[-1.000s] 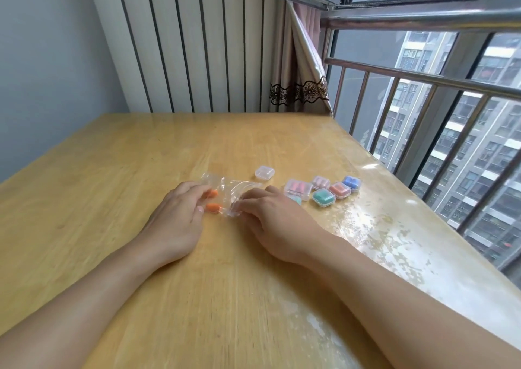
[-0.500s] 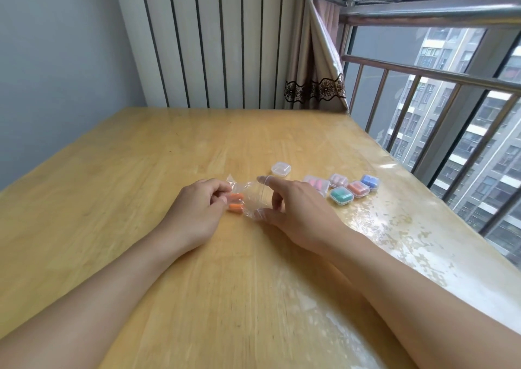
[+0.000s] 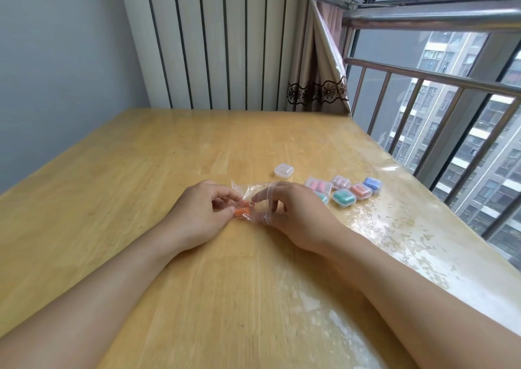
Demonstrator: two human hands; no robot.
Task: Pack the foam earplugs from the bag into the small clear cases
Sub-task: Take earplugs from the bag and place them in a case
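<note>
Between my fingers the crinkled see-through plastic bag shows an orange foam earplug inside. The small clear plastic cases hold pale pink, lilac-pink, teal, coral-orange and blue fills; one case is plain frosted white. The wooden table is honey yellow, the curtain beige with a brown lace floral band

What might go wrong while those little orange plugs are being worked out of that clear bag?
1. The orange earplugs sit at the mouth of the thin clear bag, pinched between the left hand and the right hand; one may pop out and roll across the table.
2. The empty clear case lies beyond the hands, closed as far as I can tell, so loose plugs have nowhere ready.
</note>
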